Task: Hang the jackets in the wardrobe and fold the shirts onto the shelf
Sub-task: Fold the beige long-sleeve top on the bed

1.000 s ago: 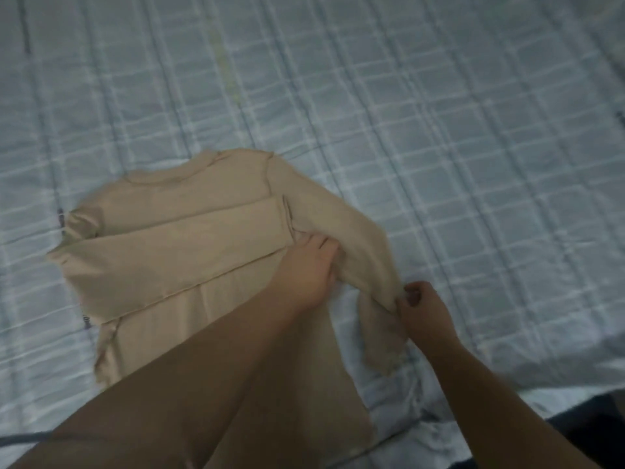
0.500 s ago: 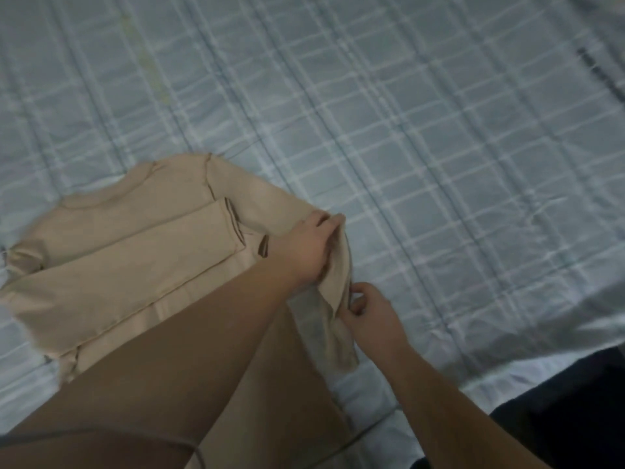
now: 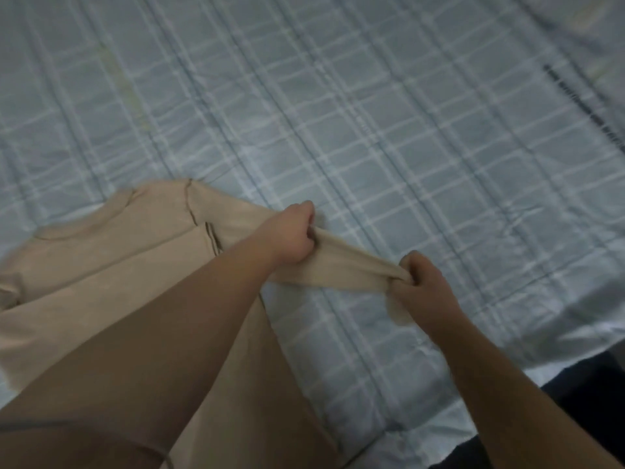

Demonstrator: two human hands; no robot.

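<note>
a bedroom in a home: a pale blue checked bed sheet (image 3: 372,130), lightly creased, fills nearly the whole view. the mattress edge (image 3: 436,426) drops away at the near right into a dark space (image 3: 592,394). a beige shirt (image 3: 101,258) lies spread on the sheet at the left.

The beige shirt (image 3: 111,252) runs off the left and bottom edges of the view, and the left forearm (image 3: 169,333) lies across its lower body, hiding much of it. The fingertips of the left hand (image 3: 291,236) and the right hand (image 3: 422,286) curl out of sight round the sleeve (image 3: 345,262), whose cuff end below the right hand is too smeared to make out. The bed (image 3: 372,130) is cut off on every side, the dark striped band (image 3: 581,103) at upper right is blurred beyond telling, and the dark patch (image 3: 592,394) past the bed's near edge shows no detail.
</note>
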